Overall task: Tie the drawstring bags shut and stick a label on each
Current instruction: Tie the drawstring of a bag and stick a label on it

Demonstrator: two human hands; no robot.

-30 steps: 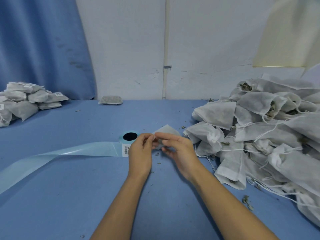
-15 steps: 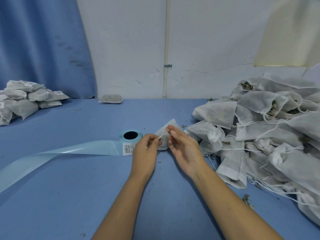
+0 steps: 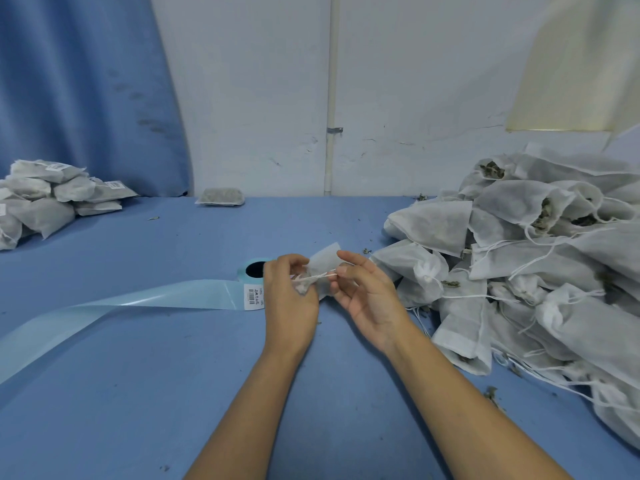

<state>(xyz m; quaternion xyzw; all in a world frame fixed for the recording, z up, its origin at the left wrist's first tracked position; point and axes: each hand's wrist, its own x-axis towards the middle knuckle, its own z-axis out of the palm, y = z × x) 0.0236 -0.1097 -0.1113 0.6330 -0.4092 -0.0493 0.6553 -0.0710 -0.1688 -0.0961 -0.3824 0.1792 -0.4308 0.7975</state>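
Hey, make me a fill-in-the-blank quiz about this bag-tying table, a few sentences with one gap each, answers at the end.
The left hand grips the small bag while the right hand pinches its drawstring, whose colour is ____.
The big pile of bags lies on the person's ____ side.
The label on the liner strip carries a printed ____.
The smaller stack of labelled bags lies at the far ____ of the table.
Missing words: white, right, barcode, left.

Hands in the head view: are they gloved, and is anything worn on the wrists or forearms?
No gloves. The left hand and right hand are bare: no ring, watch or band visible. The left forearm and right forearm show no sleeve.
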